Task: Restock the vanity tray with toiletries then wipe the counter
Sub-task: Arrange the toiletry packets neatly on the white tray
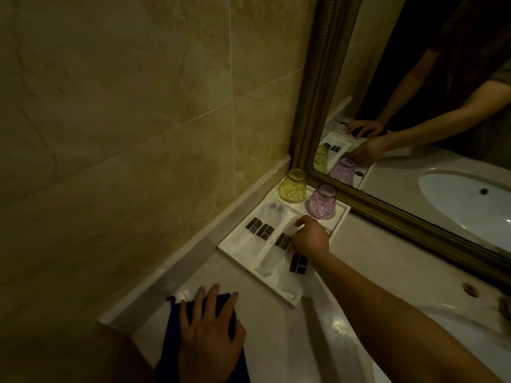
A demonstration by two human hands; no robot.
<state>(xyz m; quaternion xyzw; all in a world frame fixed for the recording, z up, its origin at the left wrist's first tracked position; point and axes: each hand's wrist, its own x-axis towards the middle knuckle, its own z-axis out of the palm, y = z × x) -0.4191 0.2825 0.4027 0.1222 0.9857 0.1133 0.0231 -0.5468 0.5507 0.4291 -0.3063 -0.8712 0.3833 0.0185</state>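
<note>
Your right hand (311,239) is over the middle of the tray (250,268), fingers curled down on the middle packet (282,240). As far as the view shows, the grip pinches its dark-labelled end. The packet's long axis runs with the slot, from the near rim toward the 2 upturned glasses at the far end. It lies just left of your knuckles and under your fingertips. Any seating move therefore goes along that line, not across the dividers.

The left packet (257,230) already lies flat in the left slot, parallel to it. The near packet (297,265) sits just near of your wrist, toward the tray's near right side. I cannot tell whether it is down in a slot or riding on a divider. Your right hand is much the closer to both.

The packets look like thin clear film with dark block labels, limp and slippery, likely to slide rather than stay put. The tray is white, hard and shallow, with raised ribs. The yellow glass (292,186) and purple glass (322,202) are dimpled and stand rim-down, the purple one just beyond your fingers, so mind it.

Your left hand (210,335) lies flat, fingers spread, pressing the blue cloth (172,324) on the glossy pale stone worktop (276,341), near and left, well apart from the tray. Wiping looks not yet due.
</note>
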